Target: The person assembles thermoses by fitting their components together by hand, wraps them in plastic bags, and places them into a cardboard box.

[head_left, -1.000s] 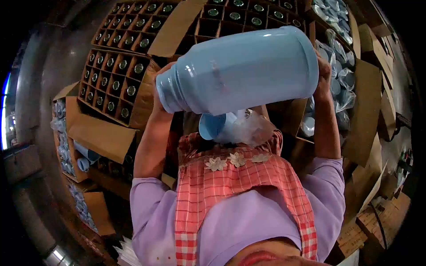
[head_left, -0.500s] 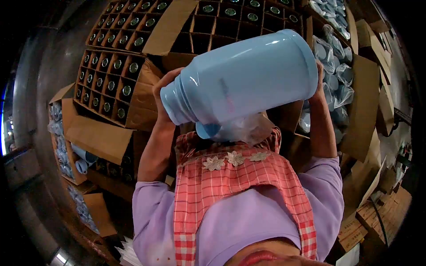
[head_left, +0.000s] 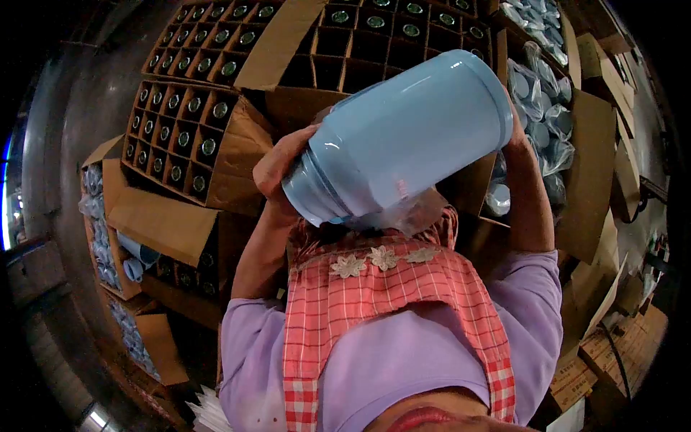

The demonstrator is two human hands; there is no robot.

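Observation:
A glossy light-blue thermos flask (head_left: 410, 137) is held tilted in front of my chest, its neck pointing to the lower left and its wide base to the upper right. My left hand (head_left: 279, 164) is closed around the neck end. At the base is my right hand (head_left: 517, 132), its palm against the side and bottom edge; most of its fingers are hidden behind the flask. Faint markings show on the flask's side. Beneath it, a crumpled clear plastic bag (head_left: 407, 216) is partly visible against my red checked apron (head_left: 389, 281).
Divided cartons (head_left: 234, 147) with round glass tops in their cells stand ahead and to the left. On the right, an open carton (head_left: 586, 173) has bagged light-blue pieces (head_left: 536, 133) beside its flap. More blue pieces (head_left: 137, 252) lie in boxes at the left.
The flask has tilted more steeply, its neck end moving down and right. My left hand has shifted with it and wraps further over the neck. The blue piece below is now mostly hidden.

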